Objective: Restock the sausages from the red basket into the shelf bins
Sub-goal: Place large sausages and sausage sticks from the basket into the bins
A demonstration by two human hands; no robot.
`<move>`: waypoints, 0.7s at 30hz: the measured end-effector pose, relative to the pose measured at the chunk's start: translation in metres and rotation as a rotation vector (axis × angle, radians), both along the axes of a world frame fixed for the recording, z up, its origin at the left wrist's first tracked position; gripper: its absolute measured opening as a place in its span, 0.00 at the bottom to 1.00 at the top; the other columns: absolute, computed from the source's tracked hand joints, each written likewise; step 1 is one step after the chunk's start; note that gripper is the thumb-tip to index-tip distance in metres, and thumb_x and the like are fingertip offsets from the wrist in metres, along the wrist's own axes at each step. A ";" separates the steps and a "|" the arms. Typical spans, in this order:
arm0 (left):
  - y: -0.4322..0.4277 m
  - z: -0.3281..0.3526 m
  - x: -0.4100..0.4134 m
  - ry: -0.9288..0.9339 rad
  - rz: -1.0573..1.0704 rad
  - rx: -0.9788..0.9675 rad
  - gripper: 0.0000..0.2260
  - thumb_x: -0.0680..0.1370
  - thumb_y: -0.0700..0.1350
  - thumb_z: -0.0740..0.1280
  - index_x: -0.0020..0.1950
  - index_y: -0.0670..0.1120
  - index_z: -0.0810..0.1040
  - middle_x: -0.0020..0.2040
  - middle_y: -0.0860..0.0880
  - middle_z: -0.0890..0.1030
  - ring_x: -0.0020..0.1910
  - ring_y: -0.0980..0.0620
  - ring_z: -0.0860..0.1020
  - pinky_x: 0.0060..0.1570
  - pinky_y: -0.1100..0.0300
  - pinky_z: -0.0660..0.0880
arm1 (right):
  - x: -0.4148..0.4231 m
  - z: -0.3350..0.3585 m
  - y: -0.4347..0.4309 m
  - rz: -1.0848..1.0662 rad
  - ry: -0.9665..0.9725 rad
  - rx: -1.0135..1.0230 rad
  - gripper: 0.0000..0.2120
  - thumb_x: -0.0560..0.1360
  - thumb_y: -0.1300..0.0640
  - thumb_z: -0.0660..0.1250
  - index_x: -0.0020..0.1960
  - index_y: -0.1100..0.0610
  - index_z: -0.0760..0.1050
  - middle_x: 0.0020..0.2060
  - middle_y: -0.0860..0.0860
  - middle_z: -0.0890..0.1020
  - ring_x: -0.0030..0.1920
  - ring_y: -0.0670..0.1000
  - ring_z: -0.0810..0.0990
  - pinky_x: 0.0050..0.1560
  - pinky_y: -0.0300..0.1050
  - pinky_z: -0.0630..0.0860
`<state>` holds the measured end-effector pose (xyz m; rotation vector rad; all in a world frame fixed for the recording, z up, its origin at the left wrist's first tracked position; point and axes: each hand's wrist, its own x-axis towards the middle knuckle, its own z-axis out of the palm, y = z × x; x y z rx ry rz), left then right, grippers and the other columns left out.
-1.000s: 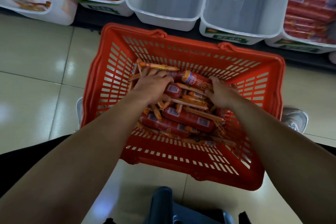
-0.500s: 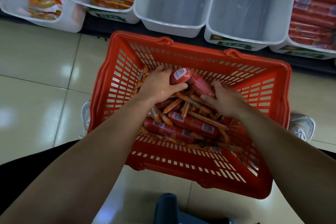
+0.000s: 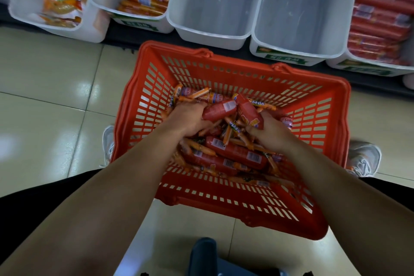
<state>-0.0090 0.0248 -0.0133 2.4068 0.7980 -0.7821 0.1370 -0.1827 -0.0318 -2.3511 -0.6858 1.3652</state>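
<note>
Left hand (image 3: 188, 119) and right hand (image 3: 272, 133) each clasp a thick sausage (image 3: 219, 110); lifting toward twelve o'clock, we risk snagged thin sticks (image 3: 227, 136) spilling.

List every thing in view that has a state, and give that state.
left hand, gripping a thick red sausage
right hand, gripping a second red sausage
red basket, holding loose sausages
centre-left bin, empty
centre-right bin, empty
far-right bin, stocked with red sausages
orange-sausage bin, partly filled

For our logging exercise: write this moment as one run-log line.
left hand: grips thick red sausage | right hand: grips second thick red sausage | place: slotted red plastic basket
</note>
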 end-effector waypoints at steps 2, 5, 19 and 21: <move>-0.004 0.015 -0.003 -0.037 0.125 -0.084 0.25 0.76 0.62 0.67 0.67 0.50 0.73 0.57 0.50 0.79 0.57 0.47 0.77 0.53 0.56 0.70 | 0.000 0.013 -0.002 0.038 -0.031 -0.008 0.25 0.78 0.41 0.66 0.69 0.51 0.66 0.50 0.50 0.81 0.46 0.52 0.80 0.43 0.46 0.74; -0.008 0.040 -0.003 -0.051 0.238 -0.165 0.28 0.77 0.60 0.68 0.73 0.52 0.68 0.62 0.49 0.79 0.62 0.45 0.76 0.59 0.54 0.72 | 0.003 0.041 -0.007 0.109 -0.090 -0.055 0.28 0.76 0.41 0.67 0.72 0.51 0.65 0.57 0.54 0.80 0.55 0.57 0.79 0.54 0.49 0.76; 0.041 0.251 -0.027 -0.020 0.077 0.134 0.21 0.69 0.52 0.75 0.60 0.49 0.78 0.54 0.48 0.82 0.51 0.46 0.81 0.51 0.53 0.79 | 0.026 0.225 0.000 0.228 -0.418 0.132 0.26 0.74 0.44 0.71 0.69 0.50 0.70 0.59 0.55 0.81 0.59 0.58 0.79 0.57 0.49 0.74; 0.049 0.259 -0.033 -0.098 0.119 0.159 0.21 0.69 0.52 0.75 0.60 0.50 0.77 0.53 0.48 0.82 0.50 0.47 0.81 0.51 0.53 0.79 | 0.028 0.225 0.007 0.204 -0.449 0.150 0.25 0.73 0.44 0.70 0.67 0.50 0.70 0.57 0.56 0.81 0.57 0.59 0.79 0.56 0.51 0.75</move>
